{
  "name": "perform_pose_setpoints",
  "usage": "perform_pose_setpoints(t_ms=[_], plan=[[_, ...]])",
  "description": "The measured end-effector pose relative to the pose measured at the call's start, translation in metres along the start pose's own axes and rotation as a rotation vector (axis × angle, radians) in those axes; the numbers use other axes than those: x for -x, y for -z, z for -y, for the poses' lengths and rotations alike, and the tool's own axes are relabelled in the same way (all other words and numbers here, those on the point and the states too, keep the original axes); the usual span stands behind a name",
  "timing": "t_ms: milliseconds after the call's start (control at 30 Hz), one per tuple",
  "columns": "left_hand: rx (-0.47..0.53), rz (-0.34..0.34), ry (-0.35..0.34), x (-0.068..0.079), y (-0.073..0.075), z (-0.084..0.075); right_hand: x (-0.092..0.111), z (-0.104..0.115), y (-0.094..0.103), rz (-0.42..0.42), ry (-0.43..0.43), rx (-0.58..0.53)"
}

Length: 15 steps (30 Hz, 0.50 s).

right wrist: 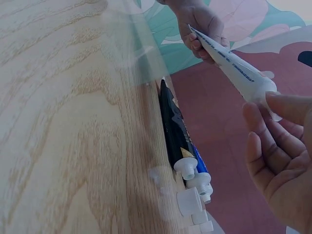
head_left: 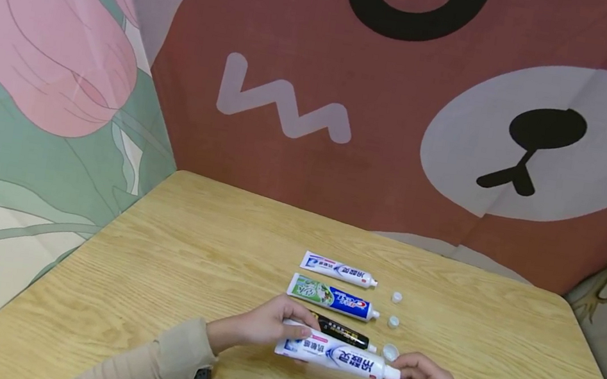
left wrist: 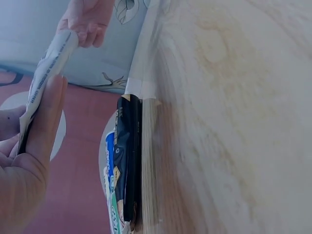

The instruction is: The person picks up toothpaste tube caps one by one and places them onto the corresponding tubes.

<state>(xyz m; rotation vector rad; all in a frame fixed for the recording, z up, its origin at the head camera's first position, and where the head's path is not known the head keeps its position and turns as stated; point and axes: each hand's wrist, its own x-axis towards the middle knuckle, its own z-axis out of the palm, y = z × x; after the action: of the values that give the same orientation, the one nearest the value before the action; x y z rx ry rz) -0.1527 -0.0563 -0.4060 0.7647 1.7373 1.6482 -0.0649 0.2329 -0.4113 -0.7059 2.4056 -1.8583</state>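
A white toothpaste tube (head_left: 338, 355) with blue and purple print is held level just above the table. The left hand (head_left: 264, 325) pinches its flat tail, thumb on the near face. At the other end, the thumb and fingers of the right hand (right wrist: 282, 156) grip the white cap (head_left: 391, 374), which sits on the tube. Behind the held tube lies a black toothpaste tube (head_left: 344, 334), partly covered by it. Farther back lie a green and blue toothpaste tube (head_left: 332, 297) and another white toothpaste tube (head_left: 339, 269), both with bare nozzles pointing right.
Three loose white caps stand in a column right of the lying tubes: a far cap (head_left: 396, 298), a middle cap (head_left: 393, 322) and a larger near cap (head_left: 390, 352). All rest on the wooden table (head_left: 201, 253). A printed cloth wall (head_left: 283, 167) rises behind it.
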Motion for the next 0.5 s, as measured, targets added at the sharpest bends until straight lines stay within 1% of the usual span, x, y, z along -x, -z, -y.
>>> perform_pose_setpoints(t_ms=[100, 233, 333, 400, 500], plan=[[0.014, -0.001, 0.007, 0.0004, 0.0000, 0.0007, -0.0004, 0.0005, 0.0005, 0.017, -0.035, -0.015], [0.007, 0.002, 0.009, 0.0003, 0.0005, 0.0015, -0.0014, 0.0004, 0.0013, 0.048, -0.075, -0.090], [-0.017, 0.004, 0.007, 0.0004, 0.0012, 0.0020, -0.0019, -0.0003, 0.0015, 0.063, -0.077, -0.139], [-0.080, -0.006, -0.012, 0.0001, 0.0014, 0.0021, -0.0017, -0.0015, 0.0016, 0.066, -0.066, -0.153], [-0.206, -0.027, -0.048, -0.0008, 0.0013, 0.0024, -0.0008, -0.0061, 0.0015, 0.074, -0.067, -0.171]])
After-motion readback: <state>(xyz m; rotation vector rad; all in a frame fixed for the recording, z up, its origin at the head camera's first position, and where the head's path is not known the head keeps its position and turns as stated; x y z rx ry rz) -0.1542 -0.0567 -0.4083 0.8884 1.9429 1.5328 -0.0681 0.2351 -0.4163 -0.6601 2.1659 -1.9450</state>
